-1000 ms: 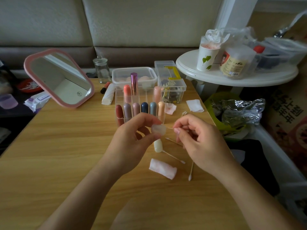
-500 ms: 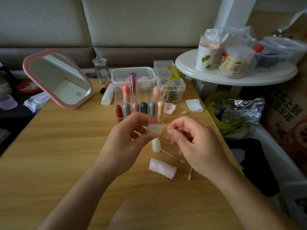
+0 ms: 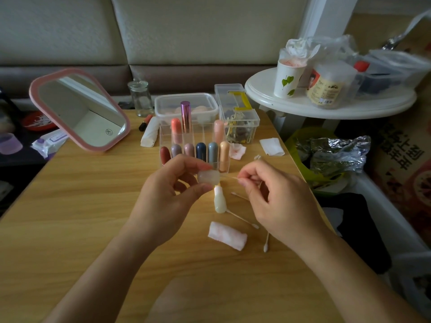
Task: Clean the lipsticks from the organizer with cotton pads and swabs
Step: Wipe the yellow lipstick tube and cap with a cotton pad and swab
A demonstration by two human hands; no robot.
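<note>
My left hand point(image 3: 163, 194) pinches a small translucent lipstick cap point(image 3: 208, 177) between thumb and fingers above the wooden table point(image 3: 70, 217). My right hand point(image 3: 277, 199) pinches a cotton swab point(image 3: 229, 177) whose tip reaches into the cap. The pale lipstick body point(image 3: 220, 199) lies on the table just below the cap. Behind stands the clear organizer point(image 3: 194, 145) holding several coloured lipsticks. A rolled, pink-stained cotton pad point(image 3: 227, 235) lies in front, with used swabs point(image 3: 243, 219) beside it.
A pink-framed mirror point(image 3: 79, 109) leans at the left. A glass jar point(image 3: 141, 99), a lidded plastic box point(image 3: 186, 106) and a clear bin of clips point(image 3: 238, 117) stand behind the organizer. Pads point(image 3: 271, 146) lie near the table's right edge; a white round side table point(image 3: 326, 106) is beyond.
Both hands have shifted slightly with the cap and swab; the swab stays at the cap's opening. Nothing else on the table moved.
</note>
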